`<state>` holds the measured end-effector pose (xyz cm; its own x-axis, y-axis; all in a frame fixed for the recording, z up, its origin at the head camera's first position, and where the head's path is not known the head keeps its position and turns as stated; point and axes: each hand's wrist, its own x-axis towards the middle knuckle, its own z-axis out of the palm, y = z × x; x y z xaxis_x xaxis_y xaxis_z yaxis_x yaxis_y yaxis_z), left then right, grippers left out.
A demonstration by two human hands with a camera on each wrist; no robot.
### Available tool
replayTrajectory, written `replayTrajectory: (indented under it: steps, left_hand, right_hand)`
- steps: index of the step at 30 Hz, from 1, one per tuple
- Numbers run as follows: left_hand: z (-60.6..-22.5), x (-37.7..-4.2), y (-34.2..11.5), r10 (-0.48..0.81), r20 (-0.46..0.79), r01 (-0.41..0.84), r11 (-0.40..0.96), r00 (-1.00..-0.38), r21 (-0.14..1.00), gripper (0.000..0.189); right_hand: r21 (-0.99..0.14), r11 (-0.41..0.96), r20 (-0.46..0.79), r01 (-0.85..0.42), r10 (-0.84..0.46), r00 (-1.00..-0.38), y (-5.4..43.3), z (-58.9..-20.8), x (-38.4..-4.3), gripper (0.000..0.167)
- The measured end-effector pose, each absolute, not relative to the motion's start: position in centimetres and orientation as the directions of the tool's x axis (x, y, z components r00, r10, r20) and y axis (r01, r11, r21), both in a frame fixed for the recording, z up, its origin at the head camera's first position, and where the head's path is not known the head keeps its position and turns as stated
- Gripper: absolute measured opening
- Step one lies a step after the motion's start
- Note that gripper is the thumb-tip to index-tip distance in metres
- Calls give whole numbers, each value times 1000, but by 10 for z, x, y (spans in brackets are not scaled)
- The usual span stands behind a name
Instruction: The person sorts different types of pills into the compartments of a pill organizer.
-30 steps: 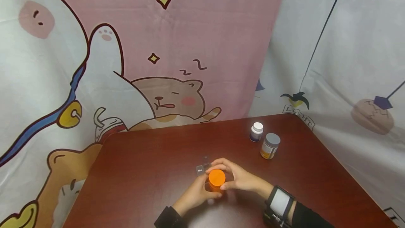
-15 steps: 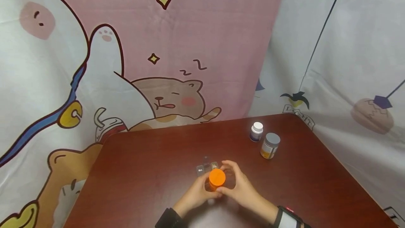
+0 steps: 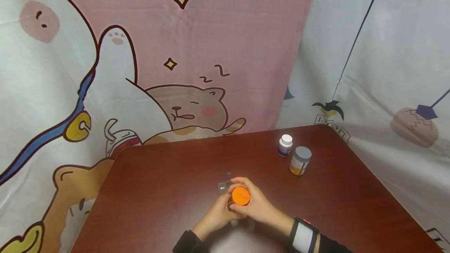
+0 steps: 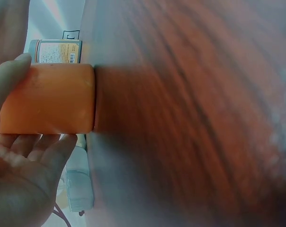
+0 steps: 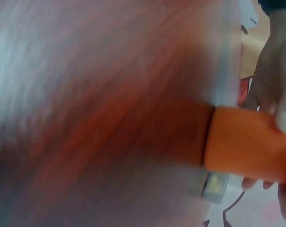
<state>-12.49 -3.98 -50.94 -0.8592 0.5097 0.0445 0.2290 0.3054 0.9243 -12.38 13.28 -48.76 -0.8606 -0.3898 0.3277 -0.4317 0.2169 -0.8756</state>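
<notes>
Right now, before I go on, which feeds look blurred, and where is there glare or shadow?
Head view: mostly sharp, pale glare on the dark red tabletop at bottom centre; left wrist view: tabletop grain smeared, whitish glare at the right edge, a dark patch, shadow or reflection, near the orange-capped bottle; right wrist view: tabletop heavily blurred, glare at the left edge.

Glare on tabletop (image 3: 168, 182) (blurred in wrist views).

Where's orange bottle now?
In the head view, just right of lower centre: the orange bottle stands upright on the table, held by the left hand and right hand, just nearer than the clear case.
</notes>
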Motion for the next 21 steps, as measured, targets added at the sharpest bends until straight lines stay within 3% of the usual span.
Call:
replayTrajectory:
  steps: [4,8,13,21]
  left_hand:
    - [-509,-125,-40,517,43,206,262,-855,943,54]
    - [-509,-125,-40,498,40,214,298,-866,930,62]
    - [-509,-124,-39,479,19,189,311,-878,931,66]
    - [-511,-126,-39,479,15,182,305,-878,935,68]
  right_hand:
    - [-855,217,352,-471,-424,-835,141,-491,-125,75]
    - [-838,301,327,-455,-391,-861,156,-496,-120,78]
    - [-792,403,337,-458,-336,-879,173,-504,-110,70]
    - [-759,454,385,-466,-265,-884,169,-504,-96,62]
